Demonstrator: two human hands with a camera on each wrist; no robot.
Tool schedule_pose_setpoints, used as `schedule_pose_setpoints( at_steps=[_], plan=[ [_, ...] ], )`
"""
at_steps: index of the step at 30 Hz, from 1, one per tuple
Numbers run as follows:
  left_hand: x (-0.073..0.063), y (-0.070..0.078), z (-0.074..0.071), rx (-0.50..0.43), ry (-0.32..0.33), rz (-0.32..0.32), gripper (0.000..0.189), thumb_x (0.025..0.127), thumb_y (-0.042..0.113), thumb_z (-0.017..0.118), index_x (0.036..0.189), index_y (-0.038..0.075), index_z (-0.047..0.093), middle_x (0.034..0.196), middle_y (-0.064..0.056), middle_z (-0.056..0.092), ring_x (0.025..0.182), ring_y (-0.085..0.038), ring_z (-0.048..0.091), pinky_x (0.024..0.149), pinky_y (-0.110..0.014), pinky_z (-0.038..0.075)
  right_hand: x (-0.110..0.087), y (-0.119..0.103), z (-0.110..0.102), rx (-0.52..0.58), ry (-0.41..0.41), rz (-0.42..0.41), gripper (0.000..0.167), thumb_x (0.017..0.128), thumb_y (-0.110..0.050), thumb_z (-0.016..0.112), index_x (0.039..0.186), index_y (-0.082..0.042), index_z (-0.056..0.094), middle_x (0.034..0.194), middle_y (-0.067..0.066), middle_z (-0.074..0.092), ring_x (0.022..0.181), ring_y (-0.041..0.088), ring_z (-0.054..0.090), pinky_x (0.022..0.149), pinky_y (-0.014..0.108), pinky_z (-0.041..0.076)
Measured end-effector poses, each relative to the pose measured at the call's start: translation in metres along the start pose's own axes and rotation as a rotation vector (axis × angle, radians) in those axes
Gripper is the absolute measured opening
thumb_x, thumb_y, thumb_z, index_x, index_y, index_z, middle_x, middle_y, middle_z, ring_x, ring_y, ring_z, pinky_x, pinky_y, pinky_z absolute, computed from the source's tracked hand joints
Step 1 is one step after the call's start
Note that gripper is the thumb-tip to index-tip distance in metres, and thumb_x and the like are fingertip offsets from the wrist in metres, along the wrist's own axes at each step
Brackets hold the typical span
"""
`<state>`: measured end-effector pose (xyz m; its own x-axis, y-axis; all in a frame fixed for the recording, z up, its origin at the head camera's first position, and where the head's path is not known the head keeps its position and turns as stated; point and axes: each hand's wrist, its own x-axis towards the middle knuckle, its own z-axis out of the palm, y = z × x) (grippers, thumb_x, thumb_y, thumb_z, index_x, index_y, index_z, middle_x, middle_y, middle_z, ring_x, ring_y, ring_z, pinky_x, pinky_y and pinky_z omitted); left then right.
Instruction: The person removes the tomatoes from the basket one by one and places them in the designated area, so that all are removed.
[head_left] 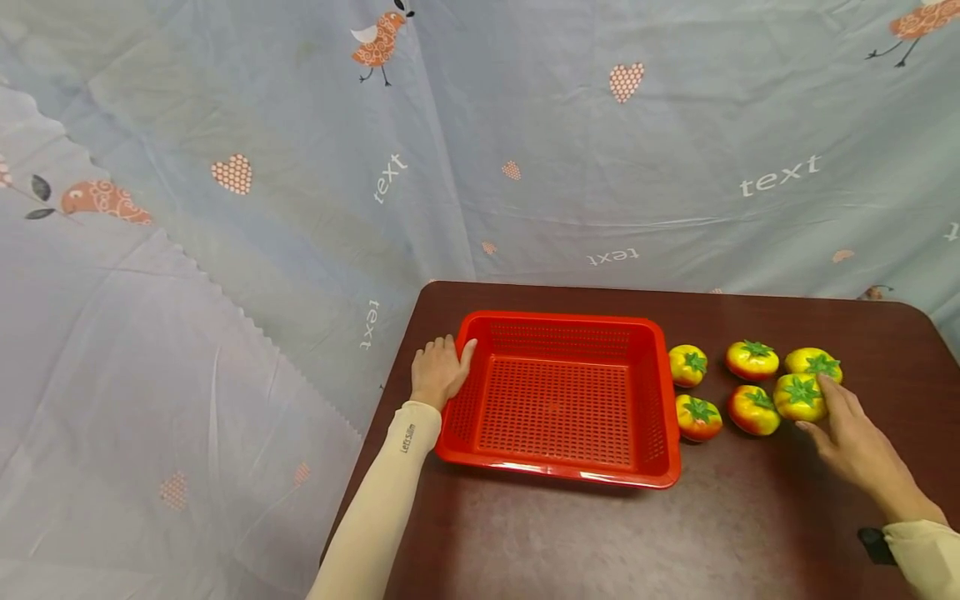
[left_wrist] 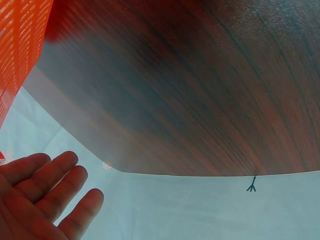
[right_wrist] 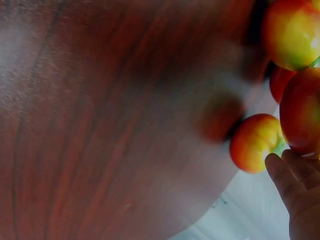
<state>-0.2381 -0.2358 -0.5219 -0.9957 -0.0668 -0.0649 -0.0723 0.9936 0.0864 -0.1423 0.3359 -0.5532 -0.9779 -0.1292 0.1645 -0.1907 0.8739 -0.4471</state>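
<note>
My left hand rests at the left rim of a red plastic basket, thumb over the rim. In the left wrist view its fingers extend straight outside the basket wall. On the right, my right hand is at a yellow-red tomato with a green leafy top. In the right wrist view its straight fingertips touch or nearly touch the underside of a tomato; the thumb is hidden there. Just behind lies another tomato.
Two tomatoes, one at the back and one in front, lie against the basket's right side. Two more, a rear one and a nearer one, lie between those and my right hand. A patterned curtain hangs behind the dark wooden table.
</note>
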Motion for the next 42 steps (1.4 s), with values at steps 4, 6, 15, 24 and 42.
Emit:
schedule_pose_setpoints(
  at_steps=[4,6,15,24,42],
  plan=[
    [0.000,0.001,0.000,-0.006,0.007,0.001,0.081,0.101,0.061,0.019,0.144,-0.003,0.043,0.141,-0.021,0.052,0.129,-0.037,0.050,0.110,-0.051,0.038,-0.005,0.006,0.002,-0.005,-0.005,0.044,0.075,0.098,-0.012,0.059,0.151,0.011,0.011,0.139,0.047,0.024,0.110,0.064,0.037,0.084,0.074,0.036],
    [0.000,0.001,0.000,-0.004,0.009,0.001,0.080,0.101,0.061,0.020,0.144,-0.003,0.044,0.141,-0.021,0.052,0.129,-0.037,0.050,0.109,-0.050,0.038,-0.008,0.008,0.004,-0.008,-0.008,0.060,0.075,0.097,-0.010,0.059,0.150,0.012,0.011,0.140,0.046,0.023,0.112,0.064,0.036,0.085,0.074,0.035],
    [-0.001,0.002,-0.001,-0.005,0.011,0.001,0.081,0.101,0.061,0.018,0.144,-0.003,0.043,0.141,-0.021,0.052,0.130,-0.037,0.049,0.109,-0.050,0.038,-0.020,0.023,0.015,0.012,-0.011,0.042,0.068,0.098,-0.010,0.056,0.145,0.019,0.016,0.133,0.049,0.027,0.111,0.064,0.036,0.084,0.073,0.034],
    [-0.001,0.001,-0.001,-0.012,0.015,-0.004,0.082,0.101,0.062,0.018,0.144,-0.003,0.044,0.141,-0.021,0.053,0.129,-0.038,0.050,0.109,-0.050,0.039,-0.021,0.029,0.021,0.045,-0.023,0.072,0.068,0.102,-0.014,0.050,0.144,0.021,0.011,0.126,0.053,0.027,0.110,0.066,0.035,0.084,0.073,0.033],
    [0.001,0.000,0.002,-0.007,0.011,-0.005,0.082,0.101,0.062,0.017,0.144,-0.003,0.044,0.140,-0.021,0.053,0.128,-0.037,0.051,0.108,-0.050,0.039,-0.023,0.028,0.018,0.011,-0.080,0.123,0.076,0.102,-0.015,0.051,0.151,0.010,-0.001,0.132,0.052,0.022,0.109,0.067,0.035,0.083,0.077,0.034]
  ],
)
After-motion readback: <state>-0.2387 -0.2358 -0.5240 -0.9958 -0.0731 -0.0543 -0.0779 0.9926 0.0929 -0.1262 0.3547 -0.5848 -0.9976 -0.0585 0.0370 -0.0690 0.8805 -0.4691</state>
